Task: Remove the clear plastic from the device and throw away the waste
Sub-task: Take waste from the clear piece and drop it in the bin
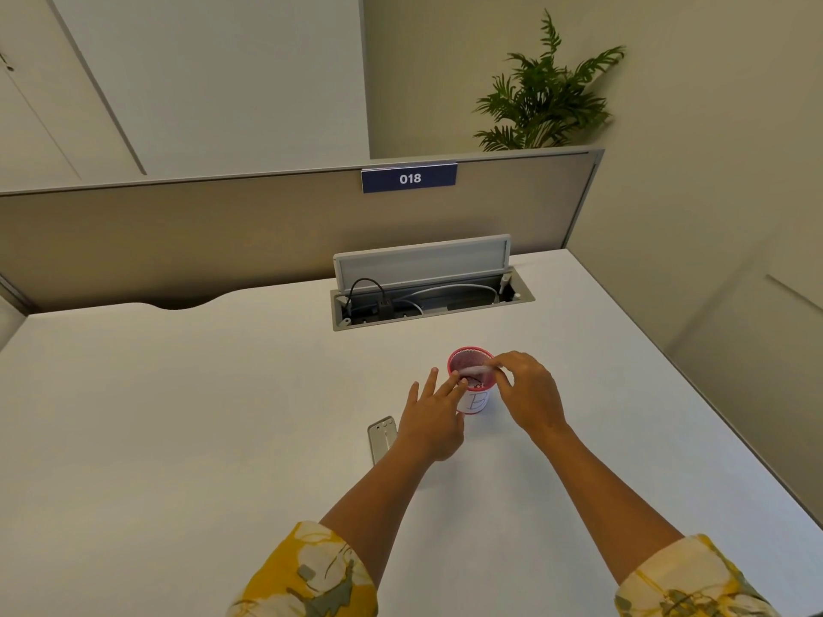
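Note:
A red mesh cup [463, 360] with a white label marked "B" stands on the white desk [178, 416]. Over its mouth stretches a strip of clear plastic [474, 371]. My right hand [527, 391] pinches the strip's right end at the cup's rim. My left hand [429, 420] holds the left end between thumb and forefinger, its other fingers spread. A flat grey device [382, 436] lies on the desk just left of and below my left hand, partly hidden by it.
An open cable tray [429, 300] with a raised lid and wires sits in the desk beyond the cup. A beige partition with a blue "018" sign [409, 178] bounds the far edge. A plant [543, 95] stands behind it.

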Motion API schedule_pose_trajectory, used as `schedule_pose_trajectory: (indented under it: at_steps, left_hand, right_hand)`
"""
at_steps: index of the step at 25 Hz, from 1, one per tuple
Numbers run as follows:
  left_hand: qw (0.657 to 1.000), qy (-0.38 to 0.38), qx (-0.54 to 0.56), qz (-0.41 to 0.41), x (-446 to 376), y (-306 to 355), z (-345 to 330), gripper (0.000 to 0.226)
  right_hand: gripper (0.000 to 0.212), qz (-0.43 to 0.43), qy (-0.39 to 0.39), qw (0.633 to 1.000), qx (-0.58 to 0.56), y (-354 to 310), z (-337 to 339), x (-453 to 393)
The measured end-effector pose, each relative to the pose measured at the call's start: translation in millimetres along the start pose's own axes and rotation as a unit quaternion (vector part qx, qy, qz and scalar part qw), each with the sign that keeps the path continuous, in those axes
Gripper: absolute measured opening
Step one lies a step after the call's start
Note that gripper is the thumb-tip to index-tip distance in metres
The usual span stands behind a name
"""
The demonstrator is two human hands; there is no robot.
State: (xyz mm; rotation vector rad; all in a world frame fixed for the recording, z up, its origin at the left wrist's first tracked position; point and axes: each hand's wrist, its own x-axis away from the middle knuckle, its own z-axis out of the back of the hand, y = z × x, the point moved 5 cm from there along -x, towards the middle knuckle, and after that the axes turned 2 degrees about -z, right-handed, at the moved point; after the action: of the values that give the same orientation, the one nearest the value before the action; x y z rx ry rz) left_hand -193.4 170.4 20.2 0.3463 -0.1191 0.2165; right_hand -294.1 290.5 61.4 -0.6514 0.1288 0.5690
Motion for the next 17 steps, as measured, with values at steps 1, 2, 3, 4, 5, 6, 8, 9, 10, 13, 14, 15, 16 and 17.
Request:
schedule_pose_trajectory:
  at_steps: [1,2,3,4,5,6,8,9,10,13,14,15,16,17]
  left_hand:
    - [1.0,0.001,-0.002,0.0,-0.1,0.0,0.2,0.06]
    - [1.0,0.002,-0.004,0.0,-0.3,0.1,0.5,0.06]
    - [1.0,0.001,-0.004,-0.001,-0.5,0.3,0.3,0.06]
    - [1.0,-0.001,-0.005,-0.001,-1.0,0.2,0.0,0.06]
    - [1.0,-0.004,-0.007,0.0,-0.9,0.1,-0.6,0.06]
    - [1.0,-0.005,-0.01,0.001,-0.6,-0.1,-0.9,0.061]
    - [1.0,-0.005,-0.01,0.0,-0.2,-0.3,-1.3,0.062]
    - [1.0,-0.006,-0.009,-0.001,-0.3,-0.2,-1.6,0.062]
    - [1.0,-0.007,-0.011,-0.001,-0.4,-0.2,-1.8,0.062]
    - [0.999,-0.011,-0.035,-0.007,-0.5,0.0,-0.7,0.063]
    - [0.999,-0.01,-0.041,-0.011,-0.6,0.4,-0.2,0.064]
    - [0.999,-0.008,-0.043,-0.015,-0.2,1.1,-0.5,0.065]
    - [0.999,-0.007,-0.04,-0.016,0.8,1.7,-1.6,0.066]
    - [0.999,-0.005,-0.029,-0.014,1.9,2.1,-3.3,0.068]
  right_hand:
    - [0.028,-0.001,0.009,1.0,-0.001,0.1,0.5,0.7]
    - [0.028,-0.004,0.013,1.0,-0.002,-0.5,1.1,1.5]
    - [0.028,-0.012,0.014,1.0,-0.004,-0.9,2.0,2.2]
    - [0.028,-0.015,0.016,1.0,-0.009,-0.5,1.8,2.4]
    - [0.027,-0.018,0.018,1.0,-0.016,1.0,1.2,3.0]
    - [0.027,-0.024,0.017,0.999,-0.024,2.8,0.6,3.6]
    - [0.025,-0.048,0.008,0.998,-0.05,4.8,-0.1,5.2]
    - [0.024,-0.056,0.015,0.996,-0.069,5.8,0.5,6.1]
    - [0.024,-0.062,0.033,0.994,-0.089,7.1,1.9,7.1]
    - [0.021,-0.105,0.077,0.983,-0.129,10.2,6.7,7.3]
    - [0.021,-0.137,0.084,0.977,-0.138,13.3,6.6,6.4]
    - [0.022,-0.178,0.09,0.967,-0.156,17.5,5.6,6.2]
    - [0.022,-0.228,0.096,0.95,-0.19,22.2,4.0,7.2]
    - [0.023,-0.283,0.099,0.924,-0.239,25.6,1.2,9.2]
